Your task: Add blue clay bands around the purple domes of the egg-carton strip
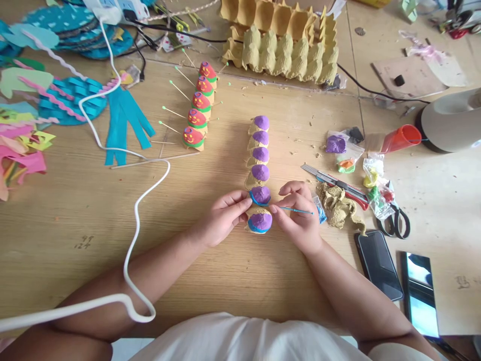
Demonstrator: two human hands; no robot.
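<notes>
A strip of egg carton cups [252, 181] runs away from me, each domed cup topped with purple clay [260, 173]. Blue clay [259, 229] edges the purple on the nearest cup. My left hand [224, 216] is closed, thumb and forefinger pinching at the left edge of the second cup, where a blue band starts. From that cup's lower rim a thin blue clay strand [296, 210] stretches right. My right hand [298, 218] pinches the strand between thumb and fingers, its fingertips just right of the cup.
Red-faced carton caterpillars [198, 119] with toothpicks stand back left. Egg cartons [289, 52] lie at the back. On the right are a box cutter [338, 185], scissors [396, 223], clay bags [378, 188] and two phones [378, 265]. A white cable [136, 215] crosses the left side.
</notes>
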